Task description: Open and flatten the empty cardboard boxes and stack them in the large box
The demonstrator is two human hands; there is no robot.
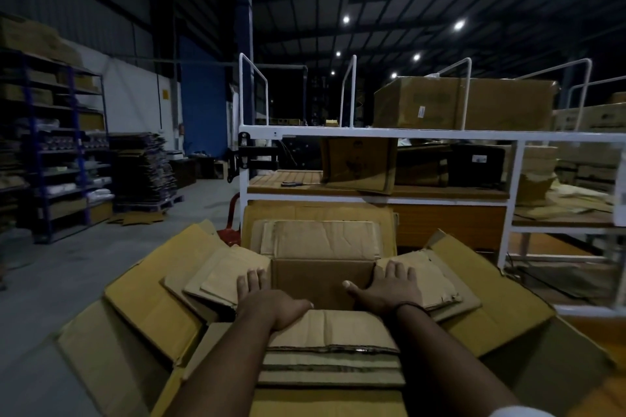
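Observation:
A large yellow-brown box (145,301) stands open in front of me, its big flaps spread left and right. Inside it lies a flattened brown cardboard box (321,281) on top of several other flattened ones, all four flaps spread outward. My left hand (267,298) presses flat on its left flap, fingers straight. My right hand (389,288) presses flat on the right flap, thumb pointing toward the middle panel. The near flap (332,328) lies between my wrists.
A white metal rack (372,133) stands just behind the large box, holding a brown carton (359,164), a big box (440,101) on top and a black case. Blue shelving (50,145) and a pallet of stacked cardboard (142,169) line the left wall across grey floor.

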